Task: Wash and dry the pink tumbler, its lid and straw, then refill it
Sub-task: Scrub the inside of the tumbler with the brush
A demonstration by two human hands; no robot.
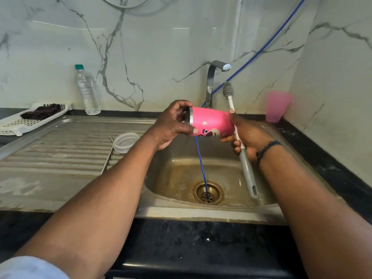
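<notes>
The pink tumbler (211, 122) lies on its side above the sink basin (181, 172), steel rim pointing left. My left hand (171, 125) grips it at the rim, thumb underneath. My right hand (243, 135) touches the tumbler's base with thumb and fingertips while holding a bottle brush (228, 91), bristle head up and grey handle hanging down. A clear lid (125, 142) lies on the draining board, with a thin straw (106, 156) beside it.
A steel faucet (213, 81) stands behind the tumbler. A blue hose (201, 160) runs from the wall down into the drain (208, 192). A water bottle (87, 90), a white tray with a dark cloth (42, 111) and a pink plastic cup (276, 106) stand around.
</notes>
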